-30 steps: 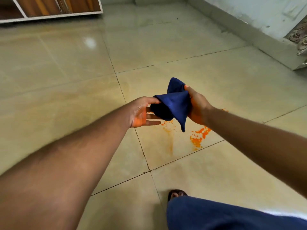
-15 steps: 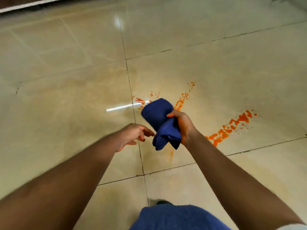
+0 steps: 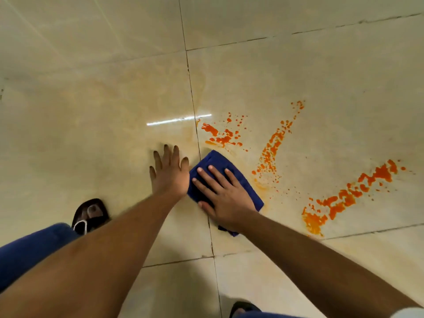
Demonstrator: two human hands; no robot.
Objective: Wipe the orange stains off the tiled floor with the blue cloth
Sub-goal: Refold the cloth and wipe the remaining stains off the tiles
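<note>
The tiled floor [image 3: 96,115] is glossy beige, crossed by dark grout lines [image 3: 192,99] that meet near the lower middle of the frame. A folded blue cloth [image 3: 216,160] lies flat on it at centre, the right hand [image 3: 226,195] spread on top, the left hand [image 3: 169,174] just beside. Orange stains [image 3: 348,198] — three splattered streaks — run across the right-hand tile. A sandalled foot [image 3: 90,214] stands at lower left.

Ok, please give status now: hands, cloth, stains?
Right hand flat on blue cloth, pressed to floor. Left hand open beside it. Orange stains unwiped. Nothing blocking.
</note>
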